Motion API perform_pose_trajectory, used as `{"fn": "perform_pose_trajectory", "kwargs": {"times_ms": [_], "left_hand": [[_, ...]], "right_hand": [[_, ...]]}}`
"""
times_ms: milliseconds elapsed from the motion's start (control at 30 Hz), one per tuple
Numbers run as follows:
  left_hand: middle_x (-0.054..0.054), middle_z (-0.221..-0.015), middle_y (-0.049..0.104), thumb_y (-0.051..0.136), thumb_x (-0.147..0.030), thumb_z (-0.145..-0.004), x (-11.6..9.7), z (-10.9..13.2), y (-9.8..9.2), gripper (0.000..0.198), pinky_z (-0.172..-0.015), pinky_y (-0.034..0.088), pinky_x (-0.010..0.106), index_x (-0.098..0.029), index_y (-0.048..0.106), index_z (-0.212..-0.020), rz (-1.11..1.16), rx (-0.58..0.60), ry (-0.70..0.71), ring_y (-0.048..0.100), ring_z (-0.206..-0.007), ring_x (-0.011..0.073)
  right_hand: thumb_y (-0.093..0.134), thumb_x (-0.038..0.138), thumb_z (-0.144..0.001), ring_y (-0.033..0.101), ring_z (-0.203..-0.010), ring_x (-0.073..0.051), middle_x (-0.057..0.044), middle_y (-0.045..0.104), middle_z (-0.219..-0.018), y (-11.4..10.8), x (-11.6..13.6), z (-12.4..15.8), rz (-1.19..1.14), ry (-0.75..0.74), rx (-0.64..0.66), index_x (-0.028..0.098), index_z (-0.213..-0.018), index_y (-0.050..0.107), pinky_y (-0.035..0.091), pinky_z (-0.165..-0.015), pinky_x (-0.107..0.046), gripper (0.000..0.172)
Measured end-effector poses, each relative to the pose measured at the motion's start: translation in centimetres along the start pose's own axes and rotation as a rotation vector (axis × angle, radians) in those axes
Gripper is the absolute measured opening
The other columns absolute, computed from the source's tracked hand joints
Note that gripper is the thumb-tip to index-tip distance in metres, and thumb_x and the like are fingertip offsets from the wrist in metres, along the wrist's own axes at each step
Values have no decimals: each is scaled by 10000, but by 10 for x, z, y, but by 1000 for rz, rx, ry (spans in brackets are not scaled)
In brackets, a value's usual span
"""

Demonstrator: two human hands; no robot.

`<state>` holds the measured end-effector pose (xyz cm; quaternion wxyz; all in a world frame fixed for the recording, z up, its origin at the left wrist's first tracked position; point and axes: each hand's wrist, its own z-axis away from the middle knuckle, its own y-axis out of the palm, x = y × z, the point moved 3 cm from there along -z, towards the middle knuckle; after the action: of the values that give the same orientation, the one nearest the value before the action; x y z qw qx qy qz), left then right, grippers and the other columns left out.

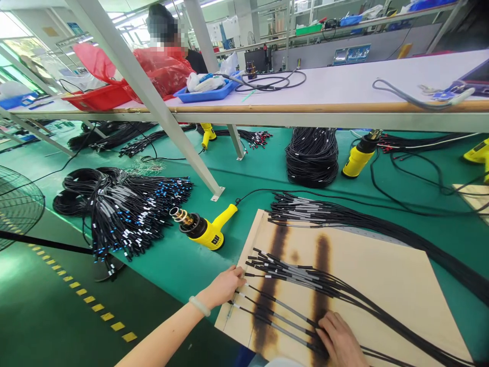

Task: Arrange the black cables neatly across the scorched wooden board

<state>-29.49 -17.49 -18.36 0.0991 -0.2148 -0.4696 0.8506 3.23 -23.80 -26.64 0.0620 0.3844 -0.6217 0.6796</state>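
The green table (267, 168) was the biggest thing, and a pale wooden board (382, 275) with two dark burnt stripes lay on its near part. A row of black cables (301, 278) with grey sleeves and white tips was spread across the board, over the burnt stripes, and their long black parts ran off to the right.

The left hand (225, 285) was at the left edge of the board. Its fingers were loosely bent, not clenched, and the fingertips touched the white tips of the cables; it gripped nothing firmly. The right hand (340, 336) lay flat and open on the near cables, pressing them down on the board beside the second stripe.

A yellow heat gun (202, 229) lay on the table just beside the far left corner of the board, apart from both hands. Further left was a big bundle of cables with blue tips (130, 214). Above, on a white shelf (344, 86), stood a blue tray (206, 92).
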Motion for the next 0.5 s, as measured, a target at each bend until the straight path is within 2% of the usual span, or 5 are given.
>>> {"fn": "perform_pose_trajectory", "kwargs": {"times_ms": [100,167,300,367,500], "left_hand": [[53,-883,510,414,-39,-695,-2,-2,-6,284,-711,406,302,-201,588,-850,-4,-29,-18,455,-785,187],[64,-910,508,407,-37,-704,-6,-5,-10,300,-714,400,317,-199,575,-893,-15,-63,-43,456,-816,203],[69,-950,518,364,-70,-787,-23,-18,-12,263,-791,388,346,-195,545,-932,-30,-127,-93,464,-890,217],[64,-954,535,347,-101,-828,-31,-26,-7,247,-827,384,337,-198,543,-944,-33,-138,-107,474,-923,209],[85,-929,569,348,-119,-839,-37,-39,5,228,-788,406,345,-174,560,-902,-50,-128,-137,505,-914,224]], "right_hand": [[413,188,-887,554,-760,-190,-42,573,-794,-6,-6,-2,-53,1,30,213,-802,544,464,-679,-312,158],[394,223,-906,553,-804,-198,-62,578,-853,-13,-17,-5,-27,25,-45,205,-860,537,459,-710,-328,152],[338,266,-916,542,-882,-252,-116,586,-966,-19,-40,-10,179,62,-234,170,-987,518,439,-699,-376,217],[318,284,-918,549,-845,-261,-106,604,-912,-16,-47,-12,269,73,-241,168,-999,524,426,-658,-377,250],[294,357,-924,552,-781,-254,-81,609,-829,-10,-45,-12,363,118,-214,194,-967,551,403,-630,-370,308]]}}
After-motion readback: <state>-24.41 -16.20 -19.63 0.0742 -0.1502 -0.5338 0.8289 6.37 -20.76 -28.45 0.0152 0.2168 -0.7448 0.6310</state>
